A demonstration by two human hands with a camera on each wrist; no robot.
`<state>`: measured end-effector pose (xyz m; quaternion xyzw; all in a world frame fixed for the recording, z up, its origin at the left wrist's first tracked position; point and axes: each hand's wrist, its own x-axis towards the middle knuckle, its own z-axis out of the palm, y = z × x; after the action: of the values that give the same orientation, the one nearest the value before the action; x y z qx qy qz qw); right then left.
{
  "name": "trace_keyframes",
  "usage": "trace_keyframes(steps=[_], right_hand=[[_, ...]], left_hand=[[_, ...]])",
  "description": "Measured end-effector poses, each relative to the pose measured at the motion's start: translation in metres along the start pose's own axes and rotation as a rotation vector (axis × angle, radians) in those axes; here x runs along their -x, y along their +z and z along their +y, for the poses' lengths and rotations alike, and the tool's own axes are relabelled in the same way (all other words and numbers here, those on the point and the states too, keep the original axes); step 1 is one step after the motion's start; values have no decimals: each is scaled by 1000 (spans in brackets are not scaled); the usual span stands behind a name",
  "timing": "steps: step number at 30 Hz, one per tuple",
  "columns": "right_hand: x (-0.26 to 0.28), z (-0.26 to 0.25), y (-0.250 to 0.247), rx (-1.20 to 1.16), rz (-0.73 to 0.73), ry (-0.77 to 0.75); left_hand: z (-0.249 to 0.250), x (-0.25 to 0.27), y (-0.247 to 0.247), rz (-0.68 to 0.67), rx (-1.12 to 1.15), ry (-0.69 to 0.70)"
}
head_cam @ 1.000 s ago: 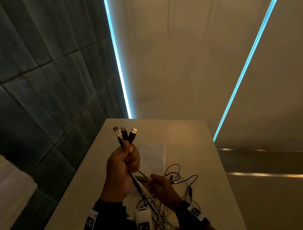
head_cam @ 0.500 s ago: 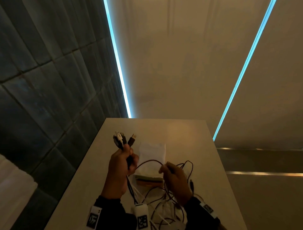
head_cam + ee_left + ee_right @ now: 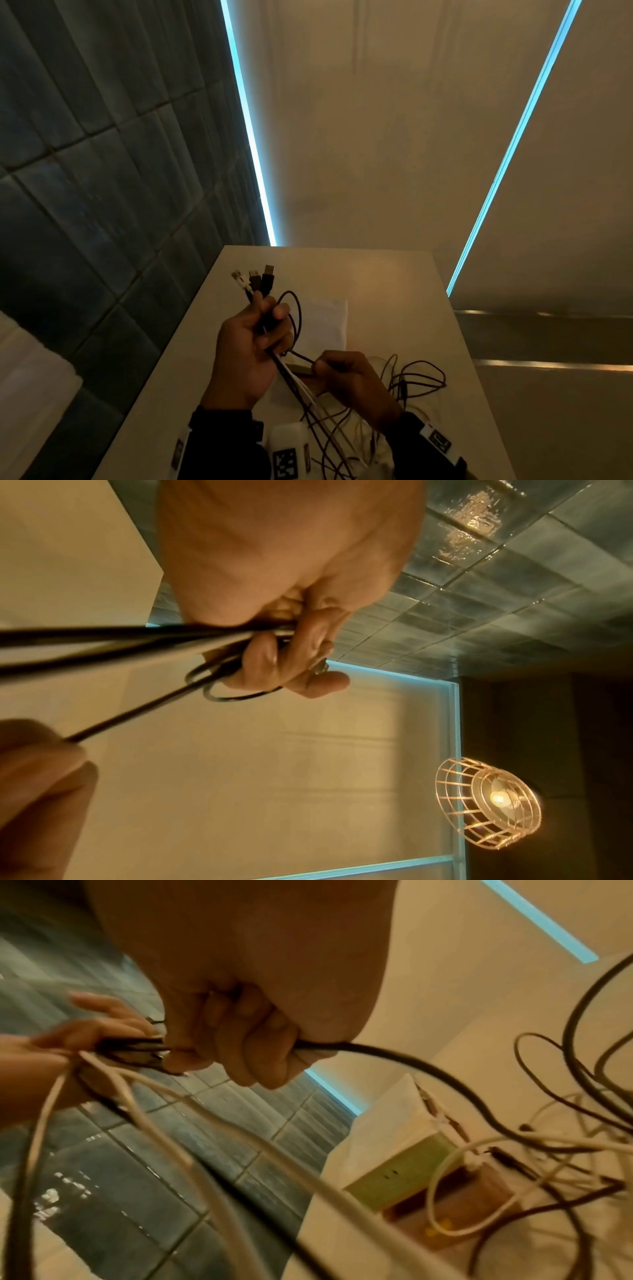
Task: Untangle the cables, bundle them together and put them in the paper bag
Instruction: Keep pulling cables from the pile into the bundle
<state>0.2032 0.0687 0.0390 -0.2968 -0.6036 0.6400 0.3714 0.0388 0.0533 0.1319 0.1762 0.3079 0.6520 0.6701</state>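
Observation:
My left hand [image 3: 255, 337] [image 3: 291, 653] is raised above the table and grips a bundle of cables [image 3: 291, 380] just below their USB plugs [image 3: 260, 279], which stick up out of the fist. A dark cable loop [image 3: 296, 308] arcs beside its fingers. My right hand [image 3: 346, 375] [image 3: 246, 1042] sits lower and to the right, fist closed round a dark cable [image 3: 394, 1058]. White cables [image 3: 205, 1123] and dark ones trail down in a tangle [image 3: 411, 380]. The white paper bag [image 3: 325, 322] [image 3: 394, 1139] lies flat on the table behind the hands.
The pale table [image 3: 394, 274] runs away from me. Its left edge is close to a dark tiled wall [image 3: 102, 205]. A floor drop lies past its right edge. A caged lamp [image 3: 489, 804] shows in the left wrist view.
My right hand has dropped lower and drawn the dark cable down, leaving a loop beside my left hand. My left hand has kept its grip and risen slightly.

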Motion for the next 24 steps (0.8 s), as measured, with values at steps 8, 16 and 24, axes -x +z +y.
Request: trace_keyframes(steps=[8,16,24], right_hand=[[-4,60,-13,119,47,40],[-6,90,-3,115,47,111],[-15,98,-20,419,279,225]], left_hand=[[1,3,2,23,-131,119],[9,10,3,70,-236,199],[14,13,-7,199,-385,218]])
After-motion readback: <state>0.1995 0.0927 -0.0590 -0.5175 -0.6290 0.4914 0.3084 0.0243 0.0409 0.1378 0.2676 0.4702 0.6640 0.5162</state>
